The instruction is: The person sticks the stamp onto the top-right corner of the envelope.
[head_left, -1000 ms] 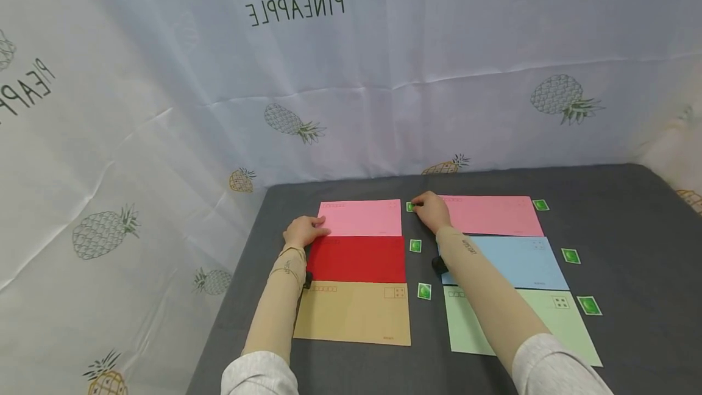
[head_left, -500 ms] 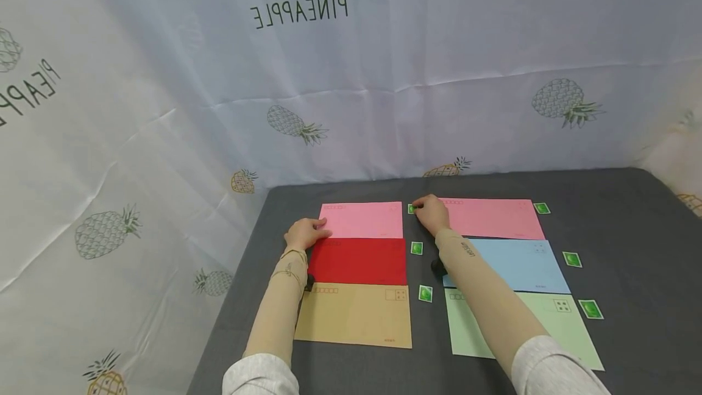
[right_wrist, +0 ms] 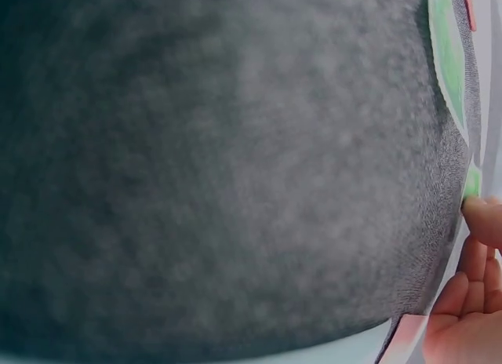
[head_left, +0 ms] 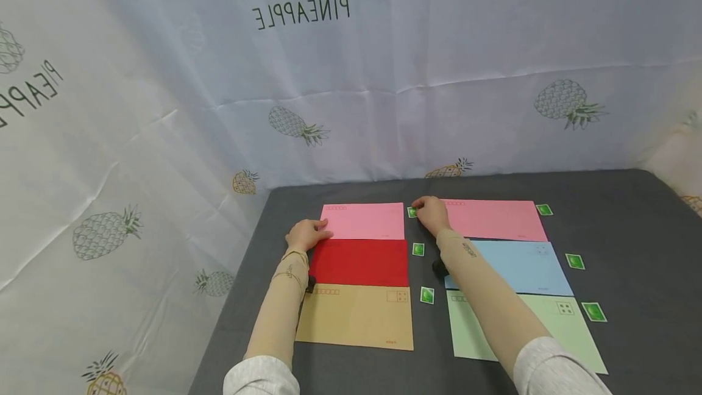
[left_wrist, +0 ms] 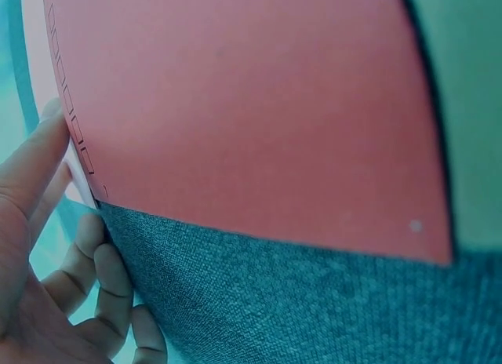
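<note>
My left hand (head_left: 304,235) rests at the left edge of the light pink envelope (head_left: 364,220), its thumb and index finger spread on the paper. In the left wrist view the thumb lies at the edge where the red envelope (left_wrist: 259,121) meets the pink one, and the other fingers bend loosely beside the grey cloth. My right hand (head_left: 433,214) pinches at the right side of a small green stamp (head_left: 412,212) between the two top envelopes. The right wrist view has the thumb on that stamp (right_wrist: 472,182), with the remaining fingers curled under.
A tan envelope (head_left: 356,319) lies nearest in the left column. Rose pink (head_left: 493,218), blue (head_left: 515,264) and green (head_left: 570,328) envelopes form the right column, partly under my right forearm. Other stamps (head_left: 418,249) lie beside the envelopes. A pineapple-print curtain (head_left: 373,127) hangs behind the table.
</note>
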Available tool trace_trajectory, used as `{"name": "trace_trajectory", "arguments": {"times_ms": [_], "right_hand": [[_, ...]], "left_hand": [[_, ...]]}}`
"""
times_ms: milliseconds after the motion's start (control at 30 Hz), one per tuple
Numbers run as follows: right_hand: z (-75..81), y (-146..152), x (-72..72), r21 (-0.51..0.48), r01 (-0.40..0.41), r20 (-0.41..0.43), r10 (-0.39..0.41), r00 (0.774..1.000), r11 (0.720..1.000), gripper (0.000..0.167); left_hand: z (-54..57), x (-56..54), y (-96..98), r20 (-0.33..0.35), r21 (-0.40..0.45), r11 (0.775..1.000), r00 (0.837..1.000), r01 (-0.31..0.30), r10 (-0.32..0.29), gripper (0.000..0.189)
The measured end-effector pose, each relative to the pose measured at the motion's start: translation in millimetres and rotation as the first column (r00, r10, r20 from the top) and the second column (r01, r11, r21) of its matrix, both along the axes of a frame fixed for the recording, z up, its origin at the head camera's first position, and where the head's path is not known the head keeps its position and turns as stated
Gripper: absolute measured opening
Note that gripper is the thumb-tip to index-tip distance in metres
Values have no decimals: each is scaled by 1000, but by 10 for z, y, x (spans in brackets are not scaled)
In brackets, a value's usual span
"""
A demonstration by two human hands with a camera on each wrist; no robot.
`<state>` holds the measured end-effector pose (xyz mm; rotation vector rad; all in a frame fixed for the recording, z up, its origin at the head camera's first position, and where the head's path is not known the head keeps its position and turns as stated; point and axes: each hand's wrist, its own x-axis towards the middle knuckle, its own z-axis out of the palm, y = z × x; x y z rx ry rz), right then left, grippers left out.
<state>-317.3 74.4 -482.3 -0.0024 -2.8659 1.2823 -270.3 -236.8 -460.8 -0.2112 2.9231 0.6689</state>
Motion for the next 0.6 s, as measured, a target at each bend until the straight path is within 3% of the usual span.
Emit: {"name": "trace_trajectory", "arguments": {"times_ms": [367,600], "right_hand": [[0,-2,12,-78,30,-26,-32,999,997,22],[66,-24,-13,-260,59,24,-54,998,964,23]], "left_hand": [[-13,1,-5,-8,10,1000,1000,-5,5,56],[-26,-14,-9,-10,24,1000,1000,-12,12,57]]}}
